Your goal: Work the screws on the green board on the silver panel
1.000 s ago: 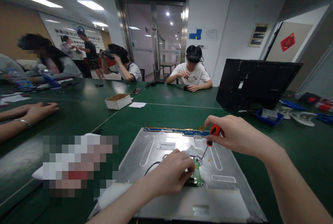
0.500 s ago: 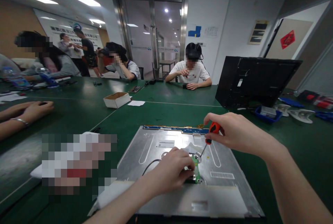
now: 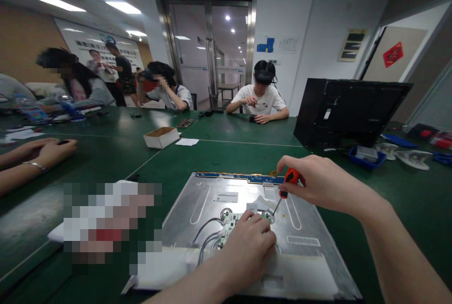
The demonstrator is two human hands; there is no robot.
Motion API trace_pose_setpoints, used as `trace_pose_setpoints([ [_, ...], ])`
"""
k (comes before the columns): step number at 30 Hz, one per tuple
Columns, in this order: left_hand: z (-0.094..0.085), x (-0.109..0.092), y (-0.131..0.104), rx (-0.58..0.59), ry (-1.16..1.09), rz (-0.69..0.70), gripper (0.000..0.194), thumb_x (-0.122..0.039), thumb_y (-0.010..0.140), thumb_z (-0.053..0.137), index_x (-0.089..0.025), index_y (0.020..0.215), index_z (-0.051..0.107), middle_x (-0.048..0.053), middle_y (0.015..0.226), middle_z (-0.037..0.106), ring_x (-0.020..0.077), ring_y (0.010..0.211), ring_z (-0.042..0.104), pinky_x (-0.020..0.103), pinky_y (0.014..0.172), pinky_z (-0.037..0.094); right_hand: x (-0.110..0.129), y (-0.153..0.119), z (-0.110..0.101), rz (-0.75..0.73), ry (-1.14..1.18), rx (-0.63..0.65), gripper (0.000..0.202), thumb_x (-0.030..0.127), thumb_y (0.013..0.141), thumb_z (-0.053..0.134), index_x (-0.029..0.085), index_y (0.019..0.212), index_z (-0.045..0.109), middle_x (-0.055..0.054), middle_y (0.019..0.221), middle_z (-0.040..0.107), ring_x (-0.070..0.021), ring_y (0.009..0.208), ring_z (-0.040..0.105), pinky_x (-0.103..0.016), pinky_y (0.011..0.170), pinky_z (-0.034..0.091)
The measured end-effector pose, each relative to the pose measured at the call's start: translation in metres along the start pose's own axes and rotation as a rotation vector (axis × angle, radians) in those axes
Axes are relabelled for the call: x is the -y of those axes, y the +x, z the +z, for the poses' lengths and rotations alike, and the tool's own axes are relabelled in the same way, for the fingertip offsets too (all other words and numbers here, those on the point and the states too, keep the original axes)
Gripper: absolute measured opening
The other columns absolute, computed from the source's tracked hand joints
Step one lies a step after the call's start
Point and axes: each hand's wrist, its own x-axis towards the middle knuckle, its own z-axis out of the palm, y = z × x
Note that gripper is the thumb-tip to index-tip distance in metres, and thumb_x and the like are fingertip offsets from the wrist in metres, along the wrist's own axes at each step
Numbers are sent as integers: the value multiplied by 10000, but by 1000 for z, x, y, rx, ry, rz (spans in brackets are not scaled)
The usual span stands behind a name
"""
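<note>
A flat silver display panel (image 3: 310, 219) lies on the green table in front of me, its back facing up. On its middle sits a small green circuit board (image 3: 229, 223) with dark cables leaving its left side. My left hand (image 3: 252, 243) rests over the board with curled fingers holding it against the panel, hiding its right part. In my right hand (image 3: 318, 179) is a screwdriver (image 3: 290, 180) with a red and black handle, gripped between thumb and fingers. Its shaft slants down to the board's upper right corner, near a round mount.
A black monitor (image 3: 349, 111) stands at the back right, with a blue tray (image 3: 367, 160) near its base. A white open box (image 3: 161, 138) is beyond the panel. Another person's hands (image 3: 49, 153) are at the left; several people sit around the table.
My left hand has shifted right and lower over the circuit board, uncovering its left part and the cables. My right hand keeps the screwdriver at the same corner. The view has tilted slightly.
</note>
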Motion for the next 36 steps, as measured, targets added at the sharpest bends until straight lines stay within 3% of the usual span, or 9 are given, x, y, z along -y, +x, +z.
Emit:
trace_pose_setpoints([
  [9,5,0,-1,-27,41,18,101,-158,855,605,-178,756,614,36,835,634,210,811,547,371,802,343,6,-5,-2,-20,40,24,197,295,832,655,267,1022,610,20,755,692,-164,648,628,-243,544,359],
  [24,6,-1,-1,57,109,13,22,-170,779,643,-176,780,622,43,875,650,234,847,560,385,813,369,2,-23,-7,-65,81,73,186,301,841,660,288,1015,596,43,729,667,-145,627,601,-239,525,340],
  [36,12,-1,-3,-3,125,4,48,-178,840,566,-180,833,613,45,898,643,233,854,567,386,818,383,-7,-22,-5,-32,87,99,188,336,850,646,288,1020,581,39,768,670,-165,678,606,-250,560,359],
])
